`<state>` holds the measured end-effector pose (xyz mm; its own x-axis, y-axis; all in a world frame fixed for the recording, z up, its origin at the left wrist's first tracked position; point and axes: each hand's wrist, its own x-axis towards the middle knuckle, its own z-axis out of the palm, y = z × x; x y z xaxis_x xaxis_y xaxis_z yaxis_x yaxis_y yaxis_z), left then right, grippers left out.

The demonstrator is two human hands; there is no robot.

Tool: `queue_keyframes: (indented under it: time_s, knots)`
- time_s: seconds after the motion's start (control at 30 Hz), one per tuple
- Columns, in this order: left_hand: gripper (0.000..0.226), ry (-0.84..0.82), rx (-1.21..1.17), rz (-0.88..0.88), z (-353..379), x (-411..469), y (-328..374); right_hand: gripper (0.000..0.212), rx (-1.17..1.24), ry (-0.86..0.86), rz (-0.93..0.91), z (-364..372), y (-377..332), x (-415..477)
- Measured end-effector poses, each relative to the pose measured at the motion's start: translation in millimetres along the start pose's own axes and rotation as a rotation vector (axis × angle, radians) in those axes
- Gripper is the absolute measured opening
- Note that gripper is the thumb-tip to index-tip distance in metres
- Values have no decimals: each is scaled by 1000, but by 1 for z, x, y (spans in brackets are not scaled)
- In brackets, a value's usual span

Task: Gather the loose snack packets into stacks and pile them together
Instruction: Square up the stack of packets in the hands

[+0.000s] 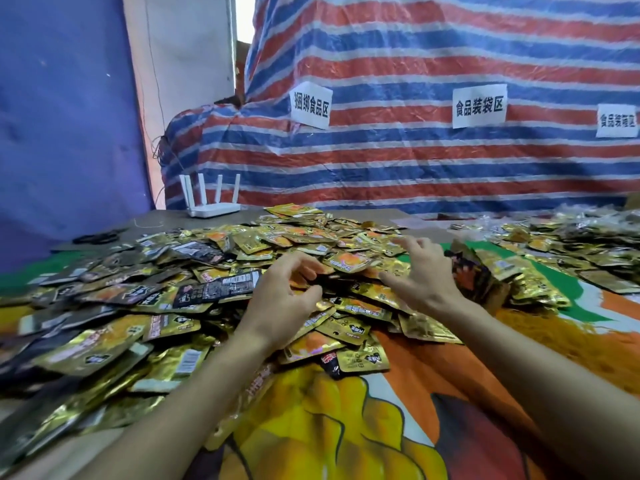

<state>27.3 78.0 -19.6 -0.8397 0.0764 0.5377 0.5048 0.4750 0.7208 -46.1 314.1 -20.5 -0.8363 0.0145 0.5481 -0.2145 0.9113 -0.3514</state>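
A broad heap of loose gold, orange and black snack packets (207,271) covers the left and middle of the table. My left hand (282,299) lies on the heap's near middle, its fingers and thumb curled round gold packets (322,304). My right hand (426,271) hovers just to its right with fingers spread and relaxed, fingertips touching the packets below and holding nothing. Right of that hand a gathered stack of packets (485,271) leans on its edge.
Another spread of packets (581,237) fills the far right. A white router (213,204) and black scissors (97,237) sit at the back left. An orange and yellow cloth (346,420) covers the near table. A striped tarp (398,168) with paper labels rises behind.
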Motion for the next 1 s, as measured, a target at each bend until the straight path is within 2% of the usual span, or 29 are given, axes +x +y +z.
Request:
queue_keyframes:
  time_s: [0.13, 0.23, 0.33, 0.43, 0.53, 0.63, 0.73, 0.83, 0.9, 1.0]
  knots:
    - [39, -23, 441, -118, -27, 14, -4, 77, 69, -169, -90, 18, -45, 0]
    - [63, -101, 751, -286, -49, 23, -17, 90, 46, -276, -39, 34, -69, 8]
    - [80, -148, 710, -502, -56, 25, -37, 89, 26, -329, 85, 49, -78, 16]
    - [74, -67, 734, -574, -41, 19, -53, 75, -33, -269, 169, 61, -69, 15]
    - [63, 2, 837, -534, -30, 22, -59, 63, -51, -149, 151, 68, -61, 12]
    - [47, 38, 828, -456, -30, 26, -59, 64, -29, -140, 102, 68, -59, 13]
    - [38, 143, 840, -313, -31, 21, -63, 64, 4, -123, 65, 63, -60, 11]
    - [10, 304, 852, -101, -38, 22, -64, 61, 15, -29, 16, 57, -60, 10]
    - [10, 363, 753, -31, -44, 24, -65, 53, 70, 37, 3, 53, -59, 11]
    - [13, 401, 345, -43, -51, 25, -64, 36, 247, 114, -28, 50, -55, 12]
